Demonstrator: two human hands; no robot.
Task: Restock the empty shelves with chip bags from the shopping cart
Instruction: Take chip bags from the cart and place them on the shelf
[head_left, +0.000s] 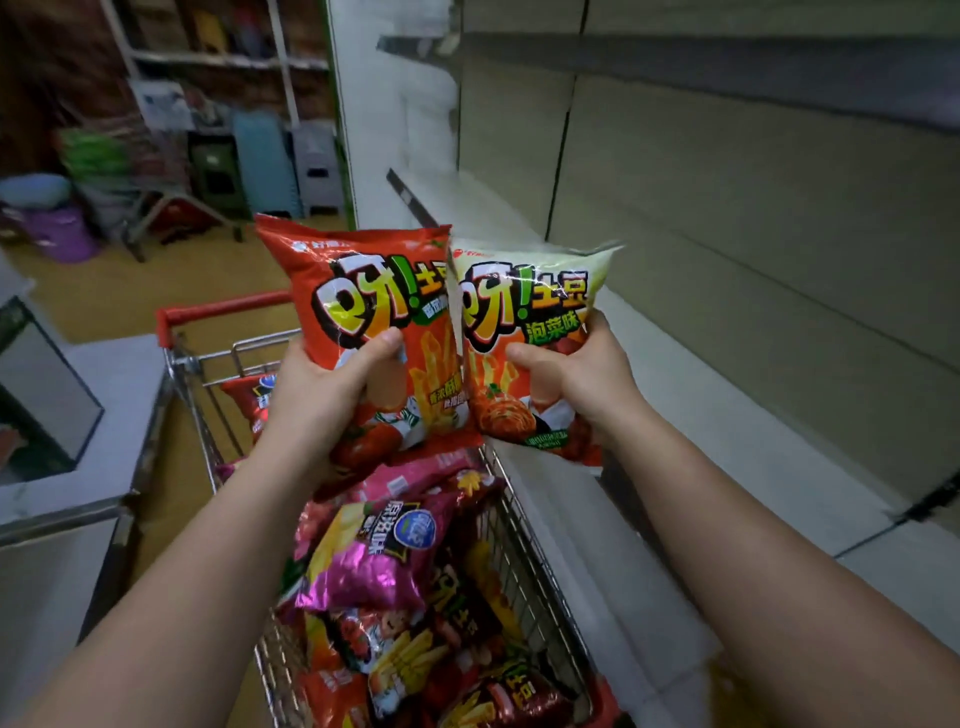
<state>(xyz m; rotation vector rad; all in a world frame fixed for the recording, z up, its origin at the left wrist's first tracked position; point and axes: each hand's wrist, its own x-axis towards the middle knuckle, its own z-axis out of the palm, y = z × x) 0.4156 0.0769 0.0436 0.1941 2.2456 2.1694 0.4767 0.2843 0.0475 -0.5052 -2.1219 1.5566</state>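
Above a shopping cart (524, 551) full of chips, the left hand (324, 387) grips a red chip bag (363, 291) and the right hand (582, 371) a pale green one (524, 291), beside bare shelves (727, 395); the puffy bags could slip or burst if squeezed.

Your left hand (332, 395) covers the lower left of the red chip bag (374, 312), with your fingers hidden behind it. Your right hand (576, 379) hides part of the pale green bag (524, 312), whose left edge overlaps the red one. The shopping cart (208, 358) runs off the bottom edge, and its lower bags are buried. The far shelves (218, 57) are too blurred to read.
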